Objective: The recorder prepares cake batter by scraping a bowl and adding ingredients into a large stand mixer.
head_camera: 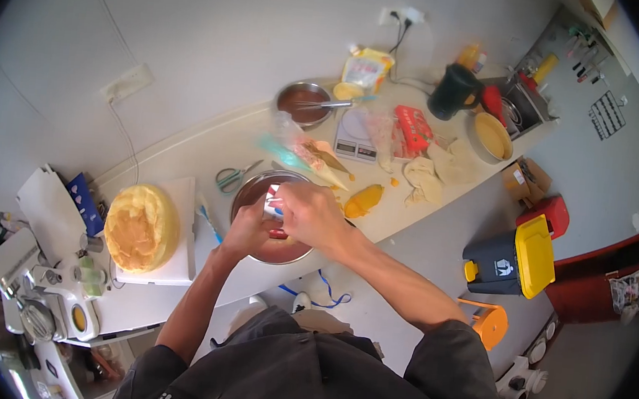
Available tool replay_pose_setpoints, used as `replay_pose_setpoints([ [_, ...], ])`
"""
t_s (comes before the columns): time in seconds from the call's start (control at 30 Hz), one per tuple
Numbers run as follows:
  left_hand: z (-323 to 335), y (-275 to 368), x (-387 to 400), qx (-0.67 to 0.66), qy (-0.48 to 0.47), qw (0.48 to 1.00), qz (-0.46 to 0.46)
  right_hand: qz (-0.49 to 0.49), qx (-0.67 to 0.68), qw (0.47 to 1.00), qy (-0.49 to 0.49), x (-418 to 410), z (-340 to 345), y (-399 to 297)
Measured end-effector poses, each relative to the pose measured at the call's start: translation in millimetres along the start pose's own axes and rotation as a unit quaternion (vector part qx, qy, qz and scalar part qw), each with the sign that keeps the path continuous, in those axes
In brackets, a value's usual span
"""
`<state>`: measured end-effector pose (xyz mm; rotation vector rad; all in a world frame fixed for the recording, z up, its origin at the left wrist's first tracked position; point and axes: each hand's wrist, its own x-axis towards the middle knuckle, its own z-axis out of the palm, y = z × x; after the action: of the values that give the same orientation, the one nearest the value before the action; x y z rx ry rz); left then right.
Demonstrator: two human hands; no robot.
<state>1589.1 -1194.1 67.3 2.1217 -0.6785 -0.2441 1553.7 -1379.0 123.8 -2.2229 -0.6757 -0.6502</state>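
Over a steel mixing bowl (233, 209), my two hands meet around a small printed package (273, 199) in white, red and blue. My left hand (247, 227) grips its left side. From the right, my right hand (313, 213) closes over it with curled fingers, hiding most of its shape. A small red and yellowish patch shows just beneath my hands; I cannot tell what it is. The bowl looks reddish-brown inside. Teal-handled scissors (229, 179) lie beyond its left rim. A filled piping bag (322, 168) and a peeled mango piece (364, 200) lie to the right.
A round sponge cake (141, 228) sits on a white board (183, 264) at left, near a stand mixer (65, 296). Farther back are a bowl with brown contents (300, 98), a whisk (334, 104), a kitchen scale (354, 151), a cloth (422, 178) and a dark pitcher (451, 94).
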Motion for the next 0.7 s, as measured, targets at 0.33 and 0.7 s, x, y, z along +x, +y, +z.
replay_pose_setpoints([
  [0.33,-49.4,50.4,10.2,0.056,0.068,0.989,0.118,0.043,0.03,0.999,0.007,8.2,5.2,-3.1],
  [0.7,-37.5,38.8,30.3,0.122,0.091,0.974,0.17,-0.033,-0.073,0.987,0.141,-3.2,42.1,30.8],
])
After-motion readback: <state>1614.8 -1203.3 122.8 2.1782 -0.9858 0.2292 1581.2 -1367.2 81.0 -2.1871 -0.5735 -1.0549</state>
